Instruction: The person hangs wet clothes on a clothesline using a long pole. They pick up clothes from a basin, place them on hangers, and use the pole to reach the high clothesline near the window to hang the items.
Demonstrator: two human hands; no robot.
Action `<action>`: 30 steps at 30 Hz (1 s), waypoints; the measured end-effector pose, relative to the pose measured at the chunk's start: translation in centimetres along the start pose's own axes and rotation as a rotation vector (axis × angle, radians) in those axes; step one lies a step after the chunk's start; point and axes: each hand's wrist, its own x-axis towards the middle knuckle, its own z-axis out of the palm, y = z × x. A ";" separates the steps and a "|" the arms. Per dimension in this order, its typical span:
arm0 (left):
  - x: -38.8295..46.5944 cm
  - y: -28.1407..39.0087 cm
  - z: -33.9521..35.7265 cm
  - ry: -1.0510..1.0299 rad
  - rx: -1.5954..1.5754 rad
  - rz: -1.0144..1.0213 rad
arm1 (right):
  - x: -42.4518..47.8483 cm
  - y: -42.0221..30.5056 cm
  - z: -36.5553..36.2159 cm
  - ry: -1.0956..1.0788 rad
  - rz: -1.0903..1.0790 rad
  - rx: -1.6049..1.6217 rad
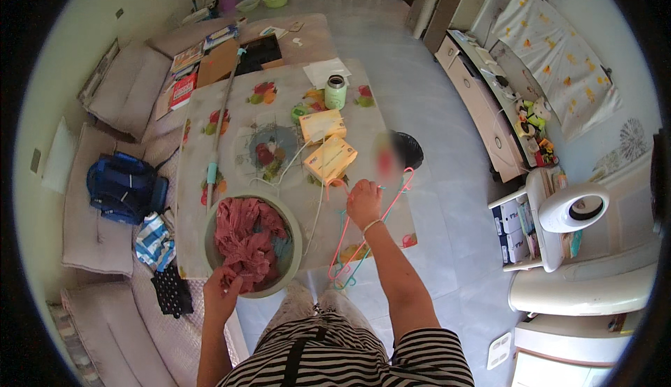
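A pale green basin (298, 230) stands at the table's near left corner and holds a crumpled dusty-red cloth (244, 235) and some teal fabric (283, 248). At the basin's near rim, my left hand (223, 287) pinches an edge of the red cloth. My right hand (365, 203) grips several thin plastic clothes hangers, pink (385, 214) and teal (361, 255), over the table's near right corner. Part of the hangers is hidden behind my fingers. White hangers (283, 177) lie on the table between the basin and two yellow boxes (331, 157).
A fruit-print cloth covers the table (246, 109). A green bottle (335, 92) and a long pole (223, 120) are on it. A black-lined bin (411, 151) stands right of the table, beside a blurred patch. Left is a sofa (99, 219) with a blue backpack (126, 188).
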 end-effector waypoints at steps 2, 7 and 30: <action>0.2 -0.5 0.3 0.086 0.021 0.024 | 0.3 0.6 -2.7 0.000 -0.132 0.080; 0.5 -2.8 0.9 0.154 -0.038 0.072 | -0.1 2.4 -7.3 0.056 -0.247 0.349; 6.3 18.5 -10.1 -0.075 -0.642 0.207 | -0.8 -12.6 -22.9 -0.142 0.013 1.704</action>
